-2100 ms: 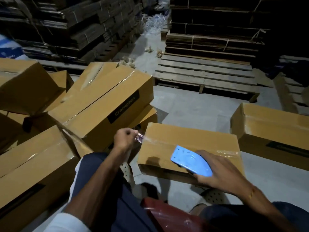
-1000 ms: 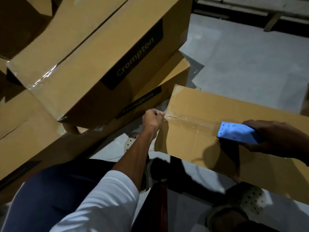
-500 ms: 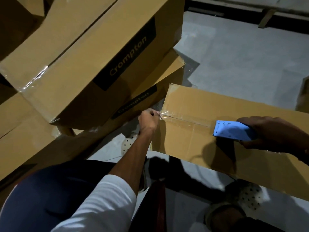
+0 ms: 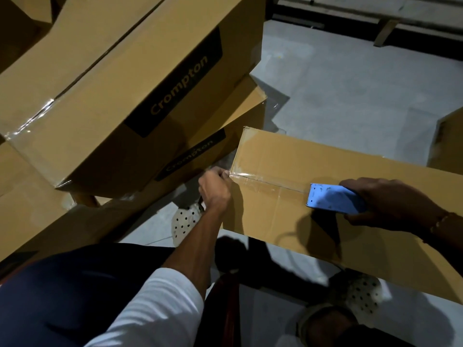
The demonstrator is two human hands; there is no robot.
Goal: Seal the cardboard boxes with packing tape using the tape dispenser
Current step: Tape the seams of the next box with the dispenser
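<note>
Little is moved: the tape dispenser [image 4: 335,199], clasped by the right hand [image 4: 390,205], is edged leftward along the box [image 4: 313,159] seam. Tape [image 4: 253,180] is pinched at the corner by the left hand [image 4: 215,187]. Most of the seam is left unsealed.

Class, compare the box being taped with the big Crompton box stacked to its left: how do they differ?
The box being taped shows a plain face; the Crompton box shows a black printed label. The first has the blue tape dispenser on its seam; the other lies untouched, tilted on other boxes. Both are brown cardboard with clear tape.

Left hand [image 4: 215,187] pinches with curled fingers — right hand [image 4: 390,204] grips, forearms outstretched.
</note>
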